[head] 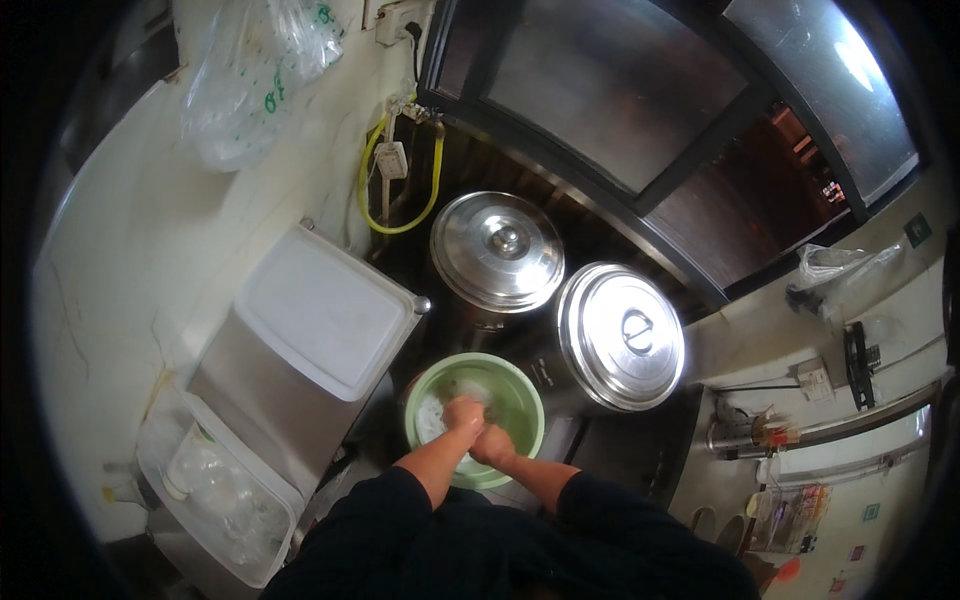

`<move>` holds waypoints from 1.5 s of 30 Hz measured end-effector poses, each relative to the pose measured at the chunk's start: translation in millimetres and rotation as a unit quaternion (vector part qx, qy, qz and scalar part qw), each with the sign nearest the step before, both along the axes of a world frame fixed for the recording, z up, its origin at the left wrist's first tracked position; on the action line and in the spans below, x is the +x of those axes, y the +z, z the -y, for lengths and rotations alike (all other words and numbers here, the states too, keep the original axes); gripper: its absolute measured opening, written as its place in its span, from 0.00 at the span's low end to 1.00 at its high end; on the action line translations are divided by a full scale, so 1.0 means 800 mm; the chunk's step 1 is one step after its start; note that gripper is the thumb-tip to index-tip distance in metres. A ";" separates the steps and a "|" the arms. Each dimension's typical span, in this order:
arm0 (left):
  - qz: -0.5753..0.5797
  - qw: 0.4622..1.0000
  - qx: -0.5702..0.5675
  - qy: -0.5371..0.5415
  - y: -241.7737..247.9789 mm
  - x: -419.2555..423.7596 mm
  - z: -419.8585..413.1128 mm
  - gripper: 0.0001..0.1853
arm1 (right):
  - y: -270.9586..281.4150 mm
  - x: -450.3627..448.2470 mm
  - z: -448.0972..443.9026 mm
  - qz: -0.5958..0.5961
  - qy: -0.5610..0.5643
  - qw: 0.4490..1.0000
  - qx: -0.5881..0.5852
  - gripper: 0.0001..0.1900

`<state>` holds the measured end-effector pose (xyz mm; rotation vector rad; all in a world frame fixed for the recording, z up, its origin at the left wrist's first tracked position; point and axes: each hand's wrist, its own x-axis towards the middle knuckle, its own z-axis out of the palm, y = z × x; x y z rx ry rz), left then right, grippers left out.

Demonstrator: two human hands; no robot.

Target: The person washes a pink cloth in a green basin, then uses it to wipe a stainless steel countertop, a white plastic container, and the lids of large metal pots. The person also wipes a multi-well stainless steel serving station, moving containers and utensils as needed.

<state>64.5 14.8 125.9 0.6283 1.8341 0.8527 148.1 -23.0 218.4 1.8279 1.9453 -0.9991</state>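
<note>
A light green plastic basin (535, 420) stands in front of me with a soft white material (431, 418) in it, cloth or suds, I cannot tell which. My left hand (463, 413) reaches inside, over the white material. Close against it, my right hand (492, 444) is lower and to the right, above the near side of the basin. Both hands have their fingers curled and overlap in view. Whatever lies between the fingers is hidden.
Beyond the basin stand two large steel pots with a domed lid (499, 251) and a second lid (621, 336). A lidded white container (322, 307) is on a steel counter (262, 390) at left, near an open plastic bin (289, 517). A yellow hose (437, 176) loops by the wall.
</note>
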 end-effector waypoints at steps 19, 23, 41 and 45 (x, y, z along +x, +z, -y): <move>0.711 0.603 0.247 -0.264 0.358 -0.107 -0.028 0.53 | 0.271 0.002 0.011 -0.746 -0.292 0.387 -0.456 0.21; 0.813 0.351 0.321 -0.335 0.451 -0.046 -0.028 0.52 | 0.335 -0.056 0.018 -0.827 -0.075 0.154 -0.535 0.30; 0.192 0.900 0.235 -0.314 0.444 -0.026 -0.002 0.16 | 0.295 0.069 -0.017 -0.573 -0.254 0.729 -0.274 0.09; 0.092 0.915 0.278 -0.279 0.403 -0.013 -0.007 0.15 | 0.257 0.060 -0.021 -0.520 -0.254 0.795 -0.183 0.10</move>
